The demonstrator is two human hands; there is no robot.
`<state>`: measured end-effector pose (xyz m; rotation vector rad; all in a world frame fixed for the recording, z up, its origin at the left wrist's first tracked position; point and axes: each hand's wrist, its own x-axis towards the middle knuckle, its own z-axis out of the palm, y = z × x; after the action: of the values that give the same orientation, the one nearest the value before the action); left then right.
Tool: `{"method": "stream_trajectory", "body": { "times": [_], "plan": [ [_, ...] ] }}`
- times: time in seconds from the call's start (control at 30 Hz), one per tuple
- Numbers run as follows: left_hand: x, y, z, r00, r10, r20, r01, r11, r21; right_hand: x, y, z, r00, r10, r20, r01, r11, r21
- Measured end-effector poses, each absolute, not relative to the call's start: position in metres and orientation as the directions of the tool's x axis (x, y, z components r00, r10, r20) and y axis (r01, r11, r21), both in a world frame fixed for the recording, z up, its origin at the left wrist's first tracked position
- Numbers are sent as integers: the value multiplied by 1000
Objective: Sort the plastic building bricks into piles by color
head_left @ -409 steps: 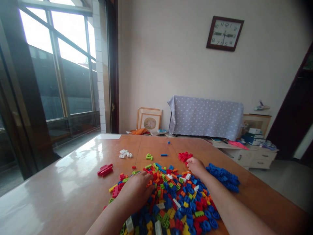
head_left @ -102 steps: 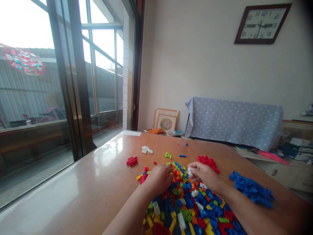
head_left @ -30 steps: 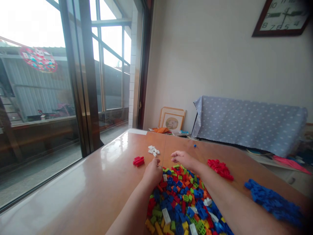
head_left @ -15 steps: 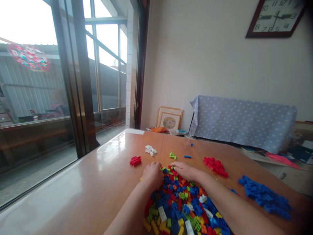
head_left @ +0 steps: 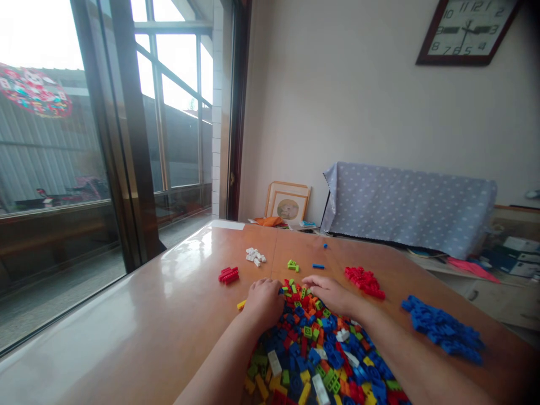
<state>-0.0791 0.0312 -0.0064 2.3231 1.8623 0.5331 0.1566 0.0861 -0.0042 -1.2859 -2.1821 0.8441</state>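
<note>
A large mixed pile of colourful plastic building bricks (head_left: 310, 349) lies in front of me on the table. At its far left edge is my left hand (head_left: 265, 302), fingers curled down into the bricks. Its fingertips are hidden, and a blue piece shows beside them; what it grips, if anything, cannot be made out. My right hand (head_left: 331, 293) lies along the far right side of the pile, fingers stretched toward the left. Its fingertips touch bricks at the pile's edge, with no brick plainly held. A yellow brick (head_left: 241, 305) pokes out left of my left hand.
On the brown table (head_left: 139, 326) sit sorted groups: red bricks (head_left: 228, 275), white bricks (head_left: 255, 256), green bricks (head_left: 292, 265), more red bricks (head_left: 364, 282) and blue bricks (head_left: 442, 328). A thin blue brick (head_left: 318, 266) lies beyond my right hand. A polka-dot cloth (head_left: 405, 205) hangs behind.
My view has turned slightly right. My hands have moved a little apart, showing more red, green and orange bricks between them at the pile's far end.
</note>
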Motion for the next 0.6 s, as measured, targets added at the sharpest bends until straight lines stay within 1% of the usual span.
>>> {"method": "stream_trajectory", "body": {
  "times": [0.1,0.23,0.43,0.6],
  "plan": [
    [-76,29,-8,203,953,224,922,-264,284,161,79,-2,-484,873,62,583,374,-721],
    [-74,27,-8,218,950,221,916,-278,289,170,75,-4,-468,882,53,579,352,-735],
    [-72,26,-6,237,951,199,896,-293,333,184,79,-17,-402,915,44,618,306,-724],
    [-71,26,-6,263,940,216,877,-326,352,188,89,-26,-299,953,42,660,238,-712]
  ]
}}
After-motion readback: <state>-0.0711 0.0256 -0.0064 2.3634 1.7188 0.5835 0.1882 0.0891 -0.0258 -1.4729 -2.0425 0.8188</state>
